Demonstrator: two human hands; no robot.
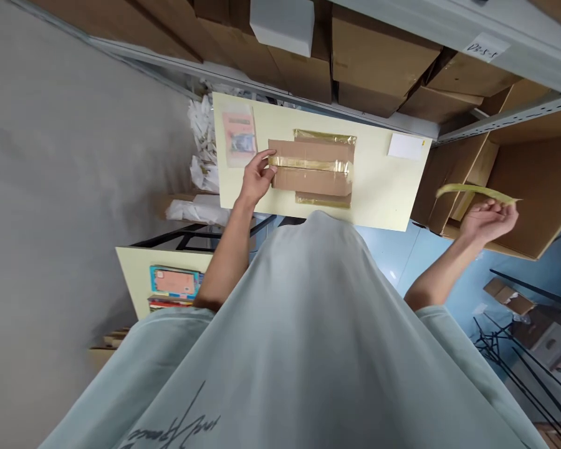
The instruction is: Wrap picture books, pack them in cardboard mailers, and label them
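Note:
A flat cardboard package (311,181) lies on the pale yellow tabletop (378,187). Shiny yellowish packing tape runs along its middle, and more tape covers its upper and lower edges. My left hand (258,178) grips the package's left end, thumb below and fingers above the taped seam. Out to the right, away from the tabletop, my right hand (489,219) is closed on a strip of yellowish packing tape (467,188). The strip curves off to the left from the fingers, in front of an open carton.
Shelving with cardboard boxes (378,56) borders the table's far side. At the right stands a large open carton (533,187). A plastic-wrapped pink item (240,138) and a white paper (406,146) lie on the table. Books (174,280) sit on a lower-left board.

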